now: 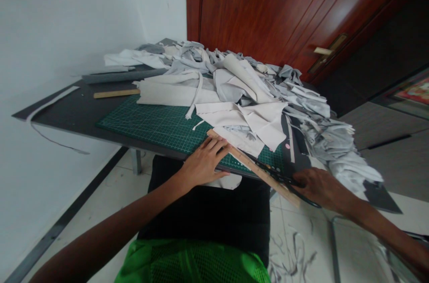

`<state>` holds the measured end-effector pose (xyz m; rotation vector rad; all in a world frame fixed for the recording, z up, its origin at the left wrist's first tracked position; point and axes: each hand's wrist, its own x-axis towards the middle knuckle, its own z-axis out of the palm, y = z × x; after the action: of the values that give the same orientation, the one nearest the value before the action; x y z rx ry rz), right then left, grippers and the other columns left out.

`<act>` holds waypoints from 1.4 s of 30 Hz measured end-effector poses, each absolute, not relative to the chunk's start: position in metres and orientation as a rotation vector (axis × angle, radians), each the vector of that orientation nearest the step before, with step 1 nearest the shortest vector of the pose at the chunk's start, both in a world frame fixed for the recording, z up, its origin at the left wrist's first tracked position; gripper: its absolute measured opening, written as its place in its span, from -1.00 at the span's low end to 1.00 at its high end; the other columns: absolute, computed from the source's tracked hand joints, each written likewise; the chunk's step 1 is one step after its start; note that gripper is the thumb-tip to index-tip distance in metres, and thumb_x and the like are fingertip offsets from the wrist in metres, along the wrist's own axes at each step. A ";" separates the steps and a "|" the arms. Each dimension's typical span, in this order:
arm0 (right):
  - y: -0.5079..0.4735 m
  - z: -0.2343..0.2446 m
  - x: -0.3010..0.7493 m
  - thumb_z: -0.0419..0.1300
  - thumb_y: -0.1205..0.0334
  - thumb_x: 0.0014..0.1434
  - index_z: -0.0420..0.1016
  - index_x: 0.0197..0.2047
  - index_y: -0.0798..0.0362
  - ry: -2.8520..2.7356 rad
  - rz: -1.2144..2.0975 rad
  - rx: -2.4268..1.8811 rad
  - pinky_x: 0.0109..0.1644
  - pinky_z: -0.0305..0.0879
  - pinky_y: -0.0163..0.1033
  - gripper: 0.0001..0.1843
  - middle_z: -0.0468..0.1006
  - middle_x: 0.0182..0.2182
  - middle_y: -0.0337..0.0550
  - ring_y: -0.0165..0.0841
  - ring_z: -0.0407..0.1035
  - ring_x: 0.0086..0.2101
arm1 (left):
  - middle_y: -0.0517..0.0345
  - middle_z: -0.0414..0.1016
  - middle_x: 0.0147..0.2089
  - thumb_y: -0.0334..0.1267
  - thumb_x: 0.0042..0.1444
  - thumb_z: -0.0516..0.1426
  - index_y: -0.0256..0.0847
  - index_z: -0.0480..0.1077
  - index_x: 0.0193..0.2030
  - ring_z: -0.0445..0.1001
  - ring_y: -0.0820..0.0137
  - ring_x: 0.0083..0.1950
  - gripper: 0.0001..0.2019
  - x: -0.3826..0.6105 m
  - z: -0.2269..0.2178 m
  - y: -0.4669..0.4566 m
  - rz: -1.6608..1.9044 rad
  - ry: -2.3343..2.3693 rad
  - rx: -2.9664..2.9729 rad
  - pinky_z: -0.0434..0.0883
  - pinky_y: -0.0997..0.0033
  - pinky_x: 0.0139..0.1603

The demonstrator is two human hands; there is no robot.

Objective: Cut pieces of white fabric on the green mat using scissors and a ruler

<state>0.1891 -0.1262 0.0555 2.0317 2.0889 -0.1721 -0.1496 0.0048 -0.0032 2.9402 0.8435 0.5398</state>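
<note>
My left hand (204,162) grips the upper end of a wooden ruler (258,169) at the table's near edge, fingers over the ruler and thumb stretched out to the side. Under that hand, a pale piece of fabric (228,181) hangs past the edge. My right hand (315,185) is closed around the handles of black scissors (284,179), whose blades lie along the ruler. Part of the handles is hidden by the fingers. More cream fabric pieces (264,122) lie just beyond the ruler on a green cutting mat (144,122).
Heaped grey and white fabric scraps (348,149) cover the back and right of the dark table (67,104). A second wooden strip (115,93) and a thin fabric strip (50,103) lie at left. Cut strips (295,251) litter the floor. A brown door (254,10) stands behind.
</note>
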 end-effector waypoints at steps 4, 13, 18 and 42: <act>-0.125 0.060 0.188 0.11 -0.02 0.28 0.44 -0.57 -0.02 2.062 -0.176 1.993 -0.38 0.12 -0.22 -0.56 0.53 -0.56 -0.15 -0.26 0.45 -0.47 | -0.17 0.31 0.36 0.19 0.24 0.19 -0.28 0.22 0.39 0.18 0.04 0.45 -0.26 -0.149 -0.003 0.005 0.530 0.850 2.944 0.10 0.02 0.50; -0.119 0.063 0.195 0.14 -0.10 0.22 0.43 -0.58 -0.01 2.087 -0.302 2.014 -0.36 0.18 -0.21 -0.55 0.52 -0.55 -0.12 -0.26 0.42 -0.45 | -0.17 0.30 0.37 0.18 0.22 0.22 -0.30 0.22 0.39 0.17 0.03 0.46 -0.24 -0.149 -0.004 0.005 0.531 0.843 2.946 0.10 0.01 0.51; -0.116 0.082 0.188 0.10 -0.37 0.16 0.32 -0.65 0.01 1.973 -0.877 2.057 -0.46 0.13 -0.25 -0.35 0.39 -0.64 -0.19 -0.35 0.28 -0.56 | -0.16 0.30 0.38 0.15 0.22 0.23 -0.26 0.21 0.40 0.16 0.04 0.47 -0.25 -0.149 -0.005 0.005 0.536 0.842 2.937 0.09 0.00 0.51; -0.101 0.059 0.167 0.08 -0.08 0.26 0.41 -0.53 -0.01 2.074 -0.284 1.954 -0.34 0.13 -0.19 -0.57 0.55 -0.48 -0.08 -0.20 0.46 -0.40 | -0.18 0.29 0.38 0.19 0.22 0.21 -0.28 0.20 0.40 0.17 0.02 0.47 -0.23 -0.150 -0.004 0.003 0.534 0.859 2.934 0.13 -0.01 0.50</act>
<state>0.1669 -0.1013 0.0592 1.9540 2.0738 -0.2838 -0.1503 0.0027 -0.0039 2.9339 0.8588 0.5344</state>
